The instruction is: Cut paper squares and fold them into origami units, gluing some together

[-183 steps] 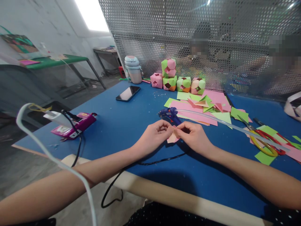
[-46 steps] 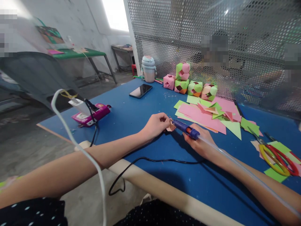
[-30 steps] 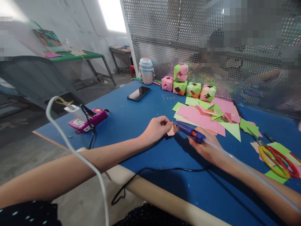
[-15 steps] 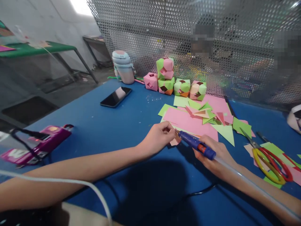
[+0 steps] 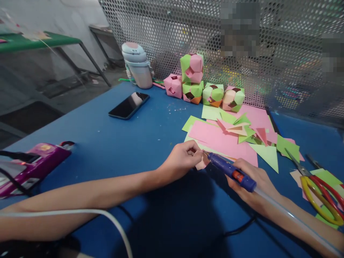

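Observation:
My left hand (image 5: 185, 156) pinches a small folded piece of pink paper (image 5: 202, 162) above the blue table. In my right hand (image 5: 251, 179) is a blue hot glue gun (image 5: 225, 166), a clear glue stick (image 5: 285, 209) trailing from its back end. The gun's nozzle meets the paper at my left fingertips, or comes very close to it; my fingers partly hide the spot. Just beyond both hands lie pink and green paper sheets (image 5: 215, 136), with folded paper pieces (image 5: 239, 127) on top.
Folded paper cubes (image 5: 192, 68) stand along the perforated metal screen (image 5: 161, 32), near a bottle (image 5: 138, 68). A phone (image 5: 129, 105) lies left of centre, a purple power strip (image 5: 40, 163) at far left. Scissors (image 5: 317, 190) rest at right. A white cable (image 5: 107, 215) crosses my left forearm.
The view has shifted slightly, so the table items sit a little differently in the picture. Both hands keep their grips, with the glue gun's nozzle still at the pink paper.

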A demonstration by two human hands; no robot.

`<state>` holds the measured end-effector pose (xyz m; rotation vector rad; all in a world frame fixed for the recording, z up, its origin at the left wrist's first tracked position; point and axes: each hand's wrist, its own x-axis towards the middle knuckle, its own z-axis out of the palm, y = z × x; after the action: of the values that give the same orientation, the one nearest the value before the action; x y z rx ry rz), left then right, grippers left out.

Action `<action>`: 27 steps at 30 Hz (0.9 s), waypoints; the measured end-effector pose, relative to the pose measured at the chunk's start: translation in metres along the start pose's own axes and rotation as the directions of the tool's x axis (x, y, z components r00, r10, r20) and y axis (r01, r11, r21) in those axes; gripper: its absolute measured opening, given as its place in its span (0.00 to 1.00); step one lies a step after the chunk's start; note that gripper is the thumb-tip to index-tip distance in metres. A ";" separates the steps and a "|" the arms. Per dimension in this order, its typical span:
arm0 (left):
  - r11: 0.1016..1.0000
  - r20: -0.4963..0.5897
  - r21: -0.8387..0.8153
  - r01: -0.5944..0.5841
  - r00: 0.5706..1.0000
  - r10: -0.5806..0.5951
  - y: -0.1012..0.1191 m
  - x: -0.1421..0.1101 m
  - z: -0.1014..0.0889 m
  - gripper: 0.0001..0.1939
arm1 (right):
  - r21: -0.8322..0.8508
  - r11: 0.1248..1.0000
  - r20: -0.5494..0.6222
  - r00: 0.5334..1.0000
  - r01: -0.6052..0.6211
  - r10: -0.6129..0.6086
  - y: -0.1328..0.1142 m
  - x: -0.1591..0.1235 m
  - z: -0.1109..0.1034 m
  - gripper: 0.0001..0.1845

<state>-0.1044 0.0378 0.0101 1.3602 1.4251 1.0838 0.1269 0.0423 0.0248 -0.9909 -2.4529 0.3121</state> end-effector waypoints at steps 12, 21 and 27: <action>1.000 0.006 0.018 -0.008 1.000 0.008 -0.002 0.001 0.000 0.08 | -0.009 1.000 0.002 1.000 -0.002 0.002 -0.001 -0.002 0.000 0.03; 1.000 0.019 0.021 -0.004 1.000 0.004 -0.001 0.000 0.000 0.06 | 0.009 1.000 -0.008 1.000 -0.013 0.013 -0.002 -0.002 0.002 0.03; 1.000 0.027 -0.008 0.002 1.000 -0.001 0.000 -0.002 0.000 0.06 | 0.060 0.996 -0.002 0.998 -0.069 0.069 -0.005 -0.003 0.001 0.03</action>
<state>-0.1045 0.0362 0.0100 1.3627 1.4005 1.0658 0.1251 0.0367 0.0244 -1.0510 -2.3950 0.4038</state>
